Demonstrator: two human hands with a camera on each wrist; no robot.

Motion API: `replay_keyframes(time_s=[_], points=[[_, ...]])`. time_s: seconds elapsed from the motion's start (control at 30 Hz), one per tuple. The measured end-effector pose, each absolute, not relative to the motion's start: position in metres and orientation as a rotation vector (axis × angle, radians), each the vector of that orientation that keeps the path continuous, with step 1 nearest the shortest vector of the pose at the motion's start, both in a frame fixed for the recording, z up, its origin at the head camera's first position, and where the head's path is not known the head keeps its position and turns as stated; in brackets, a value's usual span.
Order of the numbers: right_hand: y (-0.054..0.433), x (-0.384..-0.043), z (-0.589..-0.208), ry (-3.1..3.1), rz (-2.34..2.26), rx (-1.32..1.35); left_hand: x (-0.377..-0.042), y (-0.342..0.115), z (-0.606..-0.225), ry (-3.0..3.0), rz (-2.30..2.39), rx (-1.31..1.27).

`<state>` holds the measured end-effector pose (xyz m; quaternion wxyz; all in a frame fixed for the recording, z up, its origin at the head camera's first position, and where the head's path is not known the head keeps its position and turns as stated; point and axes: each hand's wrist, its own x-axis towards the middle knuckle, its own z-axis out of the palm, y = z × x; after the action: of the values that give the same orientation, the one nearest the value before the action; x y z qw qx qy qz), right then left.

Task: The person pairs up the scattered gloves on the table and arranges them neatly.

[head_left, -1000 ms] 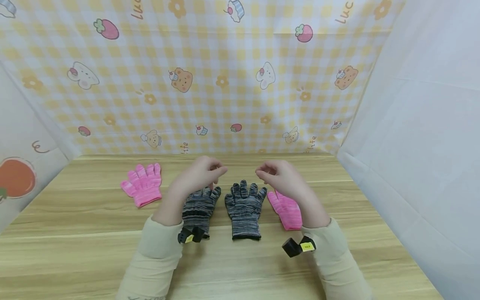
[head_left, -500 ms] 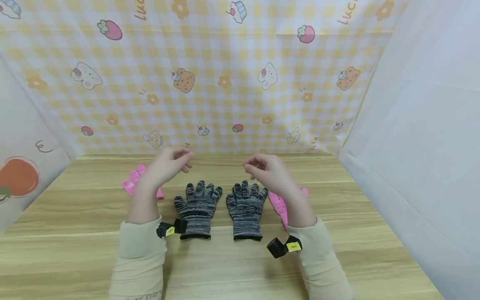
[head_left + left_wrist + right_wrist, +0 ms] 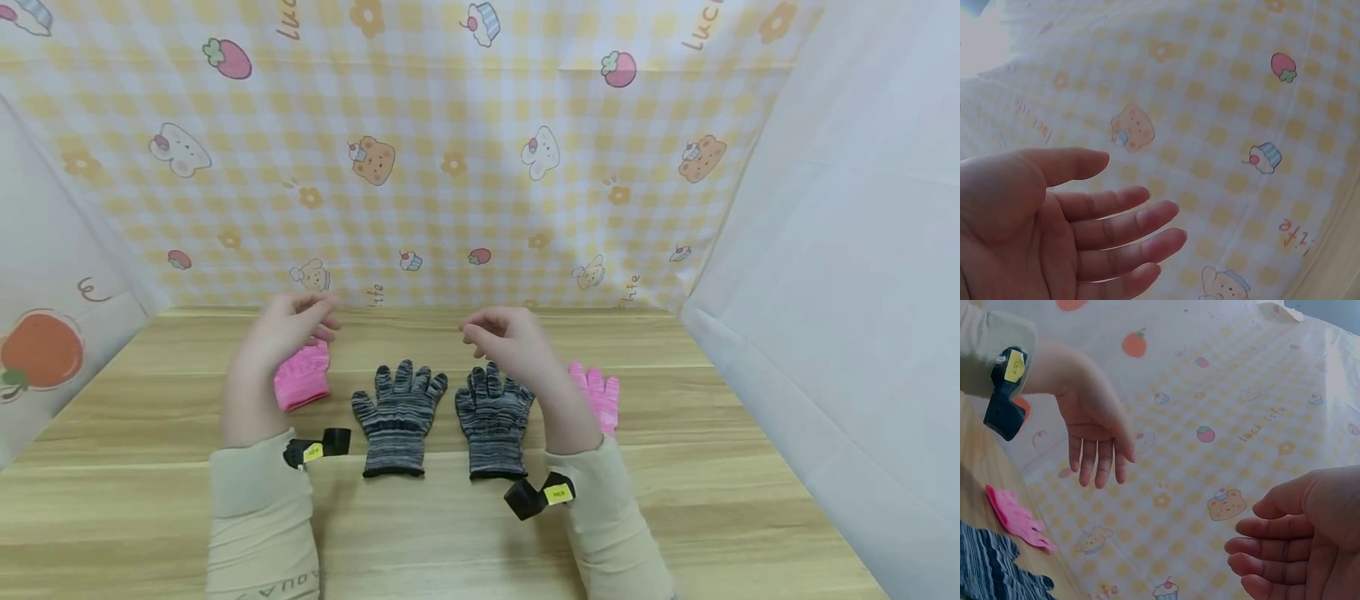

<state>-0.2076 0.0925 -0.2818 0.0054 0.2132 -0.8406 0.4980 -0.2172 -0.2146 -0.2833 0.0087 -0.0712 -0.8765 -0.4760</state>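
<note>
My left hand (image 3: 288, 329) hovers above the left pink glove (image 3: 303, 379) and hides part of it. In the left wrist view its fingers (image 3: 1116, 225) are relaxed, with nothing in them. My right hand (image 3: 506, 342), also holding nothing, hangs over the right grey-and-black striped glove (image 3: 495, 425), its fingers (image 3: 1272, 550) loosely bent in the right wrist view. Beside that lies the left striped glove (image 3: 400, 417), flat with fingers pointing away from me. Behind my right forearm the right pink glove (image 3: 600, 396) is partly covered.
All the gloves lie in a row on a wood-grain table (image 3: 420, 542). A yellow checked cloth (image 3: 450, 217) hangs along the table's back edge. White side walls (image 3: 847, 292) rise at left and right. Each wrist wears a small black camera (image 3: 318, 448).
Both hands have moved left, the left one from over the left striped glove to over the left pink glove. The right hand has shifted from near the right pink glove. The gloves stay put.
</note>
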Motion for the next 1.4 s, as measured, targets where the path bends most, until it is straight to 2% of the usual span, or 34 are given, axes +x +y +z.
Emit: replay_keyframes(time_s=[0.8,1.4], points=[[0.030,-0.214,-0.297,-2.486,1.860,0.662,-0.215,-0.273,-0.305,-2.654,-1.674,0.104],[-0.027,-0.230,-0.317,-2.466,2.122,0.419,-0.215,-0.292,-0.323,-2.506,-1.911,0.494]])
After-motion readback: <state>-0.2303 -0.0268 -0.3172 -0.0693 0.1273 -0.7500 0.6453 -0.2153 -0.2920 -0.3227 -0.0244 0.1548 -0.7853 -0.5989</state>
